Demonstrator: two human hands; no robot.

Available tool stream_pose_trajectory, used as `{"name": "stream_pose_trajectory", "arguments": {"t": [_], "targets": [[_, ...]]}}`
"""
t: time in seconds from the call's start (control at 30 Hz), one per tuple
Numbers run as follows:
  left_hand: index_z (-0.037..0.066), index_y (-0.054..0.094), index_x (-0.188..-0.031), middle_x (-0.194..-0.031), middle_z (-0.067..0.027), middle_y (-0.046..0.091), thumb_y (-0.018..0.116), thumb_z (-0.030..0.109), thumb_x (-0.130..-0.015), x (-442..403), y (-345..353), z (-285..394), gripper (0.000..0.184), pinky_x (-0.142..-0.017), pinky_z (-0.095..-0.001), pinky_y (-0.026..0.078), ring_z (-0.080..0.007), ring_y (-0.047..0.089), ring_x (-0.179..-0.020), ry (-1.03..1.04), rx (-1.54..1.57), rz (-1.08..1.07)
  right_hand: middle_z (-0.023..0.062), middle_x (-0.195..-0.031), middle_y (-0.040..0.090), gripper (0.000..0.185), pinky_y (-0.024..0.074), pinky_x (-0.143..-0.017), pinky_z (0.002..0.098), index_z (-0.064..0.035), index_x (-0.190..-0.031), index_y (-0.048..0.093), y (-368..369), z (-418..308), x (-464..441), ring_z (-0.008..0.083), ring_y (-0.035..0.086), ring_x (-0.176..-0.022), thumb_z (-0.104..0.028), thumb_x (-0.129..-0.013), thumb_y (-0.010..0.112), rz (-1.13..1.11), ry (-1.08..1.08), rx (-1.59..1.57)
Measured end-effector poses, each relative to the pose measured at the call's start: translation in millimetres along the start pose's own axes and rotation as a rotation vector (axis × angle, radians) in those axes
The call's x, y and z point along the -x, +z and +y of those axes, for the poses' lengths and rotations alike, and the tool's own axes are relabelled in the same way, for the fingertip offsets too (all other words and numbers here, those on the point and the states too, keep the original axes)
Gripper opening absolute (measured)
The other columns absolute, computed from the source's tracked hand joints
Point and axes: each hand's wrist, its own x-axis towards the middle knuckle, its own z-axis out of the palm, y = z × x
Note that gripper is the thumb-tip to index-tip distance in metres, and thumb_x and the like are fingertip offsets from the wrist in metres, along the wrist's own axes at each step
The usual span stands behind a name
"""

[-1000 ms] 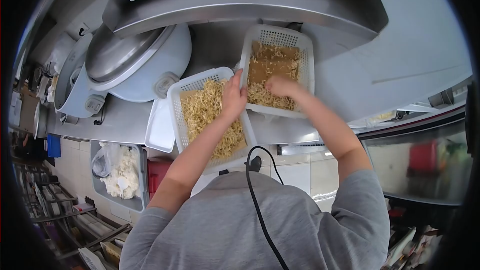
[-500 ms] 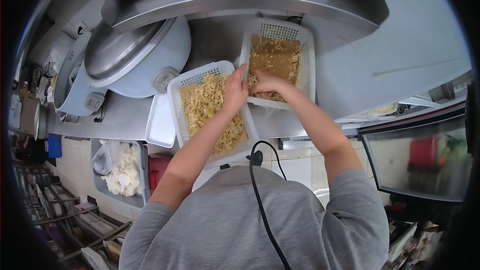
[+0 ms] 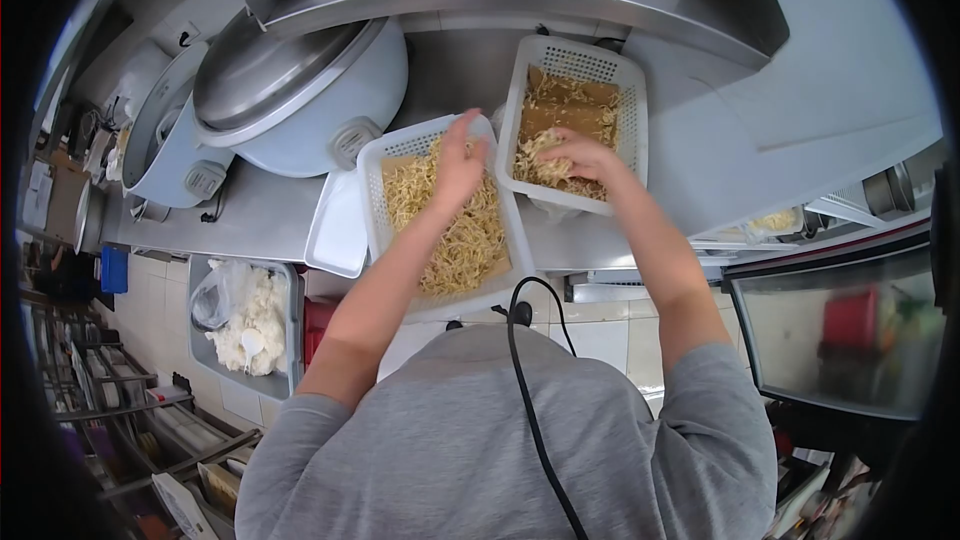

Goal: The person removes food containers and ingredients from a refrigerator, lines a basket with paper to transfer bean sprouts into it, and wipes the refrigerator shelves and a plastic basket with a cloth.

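Two white perforated baskets stand side by side on the counter. The left basket (image 3: 372,190) is heaped with thin pale-yellow strands that look like bean sprouts (image 3: 470,240). My left hand (image 3: 462,168) hovers over its upper part, fingers extended and holding nothing. Inside the right basket (image 3: 640,130), brown lining (image 3: 575,118) shows with scattered strands on it. My right hand (image 3: 584,154) is low in this basket, fingers curled round a clump of the bean sprouts (image 3: 545,152). Some of the clump's underside is hidden.
Large rice cookers (image 3: 375,90) stand to the left, one with a steel lid. A white tray (image 3: 338,225) lies beside the left basket. Below the counter is a grey tub (image 3: 292,325) of white food. A steel shelf (image 3: 520,5) overhangs the back; a glass door (image 3: 840,310) is at right.
My left hand has left the gap between the baskets and lifted over the left one. My right hand has risen slightly, with a clump of bean sprouts now visible in its fingers.
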Motion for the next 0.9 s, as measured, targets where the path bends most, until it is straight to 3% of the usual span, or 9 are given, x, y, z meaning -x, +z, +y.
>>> {"name": "stream_pose_trajectory", "arguments": {"t": [0.03, 0.13, 0.3, 0.43, 0.5, 0.63, 0.7, 0.83, 0.9], "targets": [[0.007, 0.045, -0.122, -0.119, -0.0157, 0.048, 0.052, 0.01, -0.082, 0, -18, 3, 0.041, -0.093, -0.036, 0.035, -0.0306, 0.044, -0.112, -0.044, 0.034, 0.021, 0.0072, -0.106, 0.055, 0.062, 0.0485, -0.061, 0.0313, -0.0064, -0.125, 0.038, -9, 6, -2, 0.0173, 0.057, -0.091, -0.01, -0.071, 0.068, 0.001, -0.028, -0.194], [0.008, 0.048, -0.12, -0.121, -0.0129, 0.048, 0.055, 0.013, -0.082, 8, -70, 6, 0.039, -0.092, -0.0346, 0.037, -0.0271, 0.043, -0.114, -0.153, 0.059, 0.074, 0.008, -0.106, 0.056, 0.063, 0.0511, -0.063, 0.0299, -0.0064, -0.126, 0.035, -18, -8, 27, 0.0177, 0.059, -0.09, -0.005, -0.073, 0.068, 0.103, -0.097, -0.388], [0.009, 0.052, -0.117, -0.119, -0.0109, 0.05, 0.055, 0.013, -0.083, 39, -135, -9, 0.034, -0.089, -0.0343, 0.039, -0.0258, 0.043, -0.115, -0.261, 0.026, 0.192, 0.0081, -0.102, 0.057, 0.048, 0.0527, -0.062, 0.0276, -0.0056, -0.119, 0.041, 5, -70, 56, 0.0172, 0.06, -0.087, -0.004, -0.076, 0.064, -0.015, -0.22, -0.351], [0.008, 0.056, -0.11, -0.121, -0.0116, 0.05, 0.056, 0.013, -0.082, 60, -156, -16, 0.028, -0.09, -0.0328, 0.038, -0.023, 0.044, -0.114, -0.256, 0.099, 0.195, 0.0088, -0.097, 0.059, 0.047, 0.0516, -0.064, 0.0319, -0.0069, -0.11, 0.048, 77, -111, 55, 0.0183, 0.059, -0.088, -0.017, -0.071, 0.071, -0.236, -0.457, 0.144], [0.008, 0.058, -0.107, -0.121, -0.0118, 0.049, 0.056, 0.012, -0.082, 66, -157, -12, 0.025, -0.091, -0.0325, 0.038, -0.0227, 0.044, -0.114, -0.239, 0.082, 0.203, 0.0072, -0.105, 0.057, 0.038, 0.0514, -0.068, 0.0315, -0.0084, -0.107, 0.052, 112, -106, 34, 0.0195, 0.059, -0.087, -0.019, -0.074, 0.068, -0.133, -0.696, 0.761], [0.008, 0.06, -0.103, -0.123, -0.0128, 0.048, 0.055, 0.011, -0.082, 73, -157, -6, 0.022, -0.092, -0.0322, 0.036, -0.0235, 0.044, -0.115, -0.225, 0.046, 0.229, 0.0058, -0.101, 0.06, 0.029, 0.0499, -0.071, 0.0337, -0.0097, -0.097, 0.057, 149, -92, 11, 0.0244, 0.059, -0.087, -0.02, -0.072, 0.067, -0.181, -0.607, 0.956], [0.008, 0.061, -0.102, -0.123, -0.0134, 0.047, 0.055, 0.011, -0.082, 72, -160, -9, 0.022, -0.092, -0.0321, 0.037, -0.0241, 0.044, -0.115, -0.219, 0.044, 0.241, 0.0092, -0.107, 0.058, 0.023, 0.0487, -0.076, 0.0345, -0.0112, -0.091, 0.061, 151, -103, 3, 0.0299, 0.056, -0.096, -0.016, -0.07, 0.066, 0.076, -0.525, 1.065], [0.008, 0.061, -0.102, -0.123, -0.0141, 0.047, 0.056, 0.011, -0.081, 70, -157, -6, 0.021, -0.091, -0.0322, 0.037, -0.0241, 0.044, -0.115, -0.191, 0.069, 0.226, 0.0116, -0.108, 0.057, 0.023, 0.0487, -0.077, 0.0333, -0.0097, -0.089, 0.062, 162, -77, -10, 0.0326, 0.055, -0.098, -0.011, -0.067, 0.067, 0.208, -0.651, 1.021], [0.008, 0.061, -0.101, -0.123, -0.0143, 0.047, 0.056, 0.011, -0.081, 67, -150, -3, 0.021, -0.09, -0.032, 0.038, -0.0241, 0.044, -0.115, -0.188, 0.088, 0.214, 0.0109, -0.102, 0.059, 0.025, 0.0488, -0.076, 0.0351, -0.0086, -0.089, 0.063, 162, -49, -12, 0.0327, 0.058, -0.09, -0.007, -0.065, 0.068, -0.245, -0.937, 1.189]]}}
